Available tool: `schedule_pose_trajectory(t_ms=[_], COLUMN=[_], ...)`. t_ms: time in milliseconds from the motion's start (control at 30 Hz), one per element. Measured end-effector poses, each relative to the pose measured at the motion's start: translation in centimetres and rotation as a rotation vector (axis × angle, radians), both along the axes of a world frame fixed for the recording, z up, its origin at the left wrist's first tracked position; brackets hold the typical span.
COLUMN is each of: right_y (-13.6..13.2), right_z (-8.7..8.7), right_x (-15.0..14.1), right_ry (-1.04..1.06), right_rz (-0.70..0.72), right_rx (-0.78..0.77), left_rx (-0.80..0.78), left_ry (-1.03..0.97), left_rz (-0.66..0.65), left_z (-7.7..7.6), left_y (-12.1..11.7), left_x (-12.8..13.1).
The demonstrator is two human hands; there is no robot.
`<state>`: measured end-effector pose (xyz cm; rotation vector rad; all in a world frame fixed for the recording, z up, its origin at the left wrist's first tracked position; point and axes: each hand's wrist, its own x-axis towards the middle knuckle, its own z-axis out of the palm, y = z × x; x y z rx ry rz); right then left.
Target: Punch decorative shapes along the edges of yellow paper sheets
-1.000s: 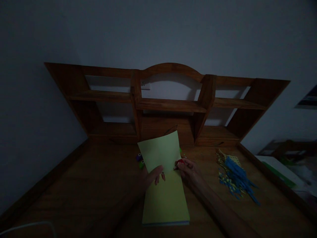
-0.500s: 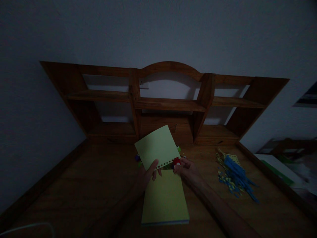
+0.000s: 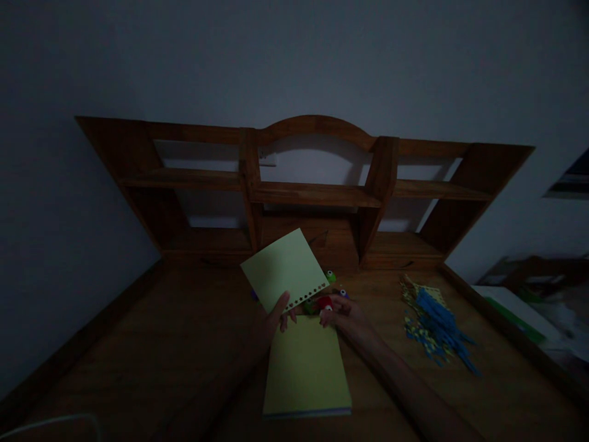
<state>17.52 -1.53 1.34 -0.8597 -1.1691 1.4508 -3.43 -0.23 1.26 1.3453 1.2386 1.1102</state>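
Note:
My left hand is closed on a pale yellow sheet of paper, thumb on top, holding it tilted above the desk. A row of small punched shapes, stars and hearts among them, runs along the sheet's lower edge. In my right hand is a small red craft punch with a white eye, pinched in the fingers just beside the sheet's right corner. Beneath both hands lies a thick stack of yellow paper. Green punches and a purple one sit behind, partly hidden.
A heap of blue paper strips lies on the right of the wooden desk, with yellow scraps around it. A wooden shelf unit stands along the back wall. A pale cable crosses the front left corner.
The sheet has moved left and slightly up with my left hand. The red punch has come off the sheet's edge, and the row of holes now shows up to the right corner.

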Motion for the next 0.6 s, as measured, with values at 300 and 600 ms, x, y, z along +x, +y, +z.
schedule_pose_trajectory(t_ms=[300,600], right_y=[0.1,0.2], right_z=[0.2,0.6], right_x=[0.2,0.5], right_ry=[0.005,0.041], right_rz=[-0.04,-0.079], right_rx=[0.012,0.029], left_rx=[0.046,-0.012], left_ry=[0.013,0.051], left_rz=[-0.018,-0.023], left_z=[0.2,-0.6], left_y=[-0.2,0.3], left_x=[-0.1,-0.3])
